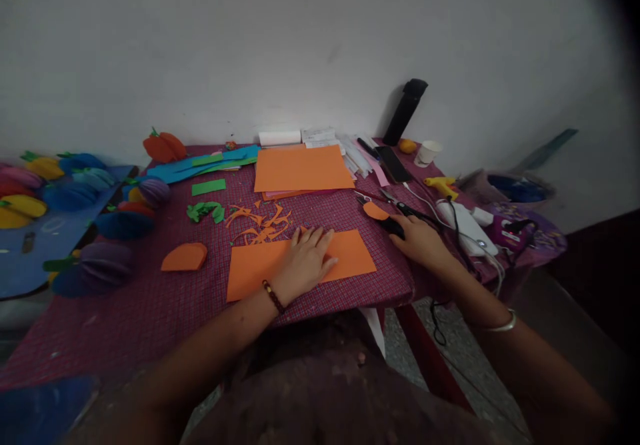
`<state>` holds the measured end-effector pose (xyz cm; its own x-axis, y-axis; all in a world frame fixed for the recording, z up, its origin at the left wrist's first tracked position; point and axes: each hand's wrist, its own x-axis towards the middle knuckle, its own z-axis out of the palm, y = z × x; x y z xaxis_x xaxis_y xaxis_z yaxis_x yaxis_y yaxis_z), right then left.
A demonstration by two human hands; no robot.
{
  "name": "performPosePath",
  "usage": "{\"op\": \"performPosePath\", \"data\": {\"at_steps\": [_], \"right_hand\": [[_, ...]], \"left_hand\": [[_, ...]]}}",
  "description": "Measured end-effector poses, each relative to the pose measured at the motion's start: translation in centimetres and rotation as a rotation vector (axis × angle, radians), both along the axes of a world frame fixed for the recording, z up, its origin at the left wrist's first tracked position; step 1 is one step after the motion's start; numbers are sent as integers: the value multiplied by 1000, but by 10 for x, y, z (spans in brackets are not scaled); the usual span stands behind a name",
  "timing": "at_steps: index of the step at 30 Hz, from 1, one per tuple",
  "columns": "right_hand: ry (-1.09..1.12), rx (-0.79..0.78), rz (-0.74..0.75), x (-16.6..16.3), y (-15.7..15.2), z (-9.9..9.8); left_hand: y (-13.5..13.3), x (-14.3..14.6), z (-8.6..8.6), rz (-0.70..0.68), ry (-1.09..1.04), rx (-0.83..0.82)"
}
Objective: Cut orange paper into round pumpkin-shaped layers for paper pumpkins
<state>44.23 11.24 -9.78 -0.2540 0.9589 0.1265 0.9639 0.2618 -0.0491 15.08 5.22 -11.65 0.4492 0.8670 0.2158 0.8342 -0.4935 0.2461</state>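
My left hand [309, 258] lies flat with fingers spread on a folded-looking orange paper strip [257, 265] at the table's front. To the right, my right hand [420, 237] has its fingers closed round a dark tool [393, 226]; its kind is partly hidden. A small orange paper piece [375, 211] lies over that tool's far part. Just beyond this hand are black-handled scissors [401, 206]. Orange paper scraps [265, 224] lie behind the strip. A stack of rounded orange cutouts [184, 257] rests to the left.
Orange sheets [303, 168] lie at the back, beside blue paper [185, 169]. Crumpled green paper [205, 212] sits left of the scraps. Paper ornaments [105, 268] crowd the left side. At right are a phone [393, 164], black bottle [406, 112], paper cup [427, 154], yellow glue gun [441, 186] and cables.
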Motion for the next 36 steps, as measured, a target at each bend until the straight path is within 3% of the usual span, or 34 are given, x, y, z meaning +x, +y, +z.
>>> {"op": "performPosePath", "data": {"at_steps": [3,6,8,10,16,21,26,29,33,36], "right_hand": [[357,-145,-95,8,8,4],[982,-496,-200,16,3,11],[1302,-698,-197,20,-8,14],[1454,-790,-139,22,-21,17],[1368,-813,-72,24,-43,18],[971,-683,-46,28,-43,19],[728,-576,166,40,-52,28],[837,-617,160,50,-61,29],[1237,-727,108,54,-71,20],[1289,-827,140,49,-74,17]], "left_hand": [[0,0,-2,4,-5,-7],[0,0,-1,15,-17,-12],[1,0,1,7,-37,-15],[2,0,3,-9,-64,-24],[8,5,1,10,-104,-81],[11,6,3,18,-159,-76],[12,1,5,53,-264,-41],[12,0,4,26,-214,-54],[10,0,3,-17,-84,-62],[9,0,3,-42,-51,-61]]}}
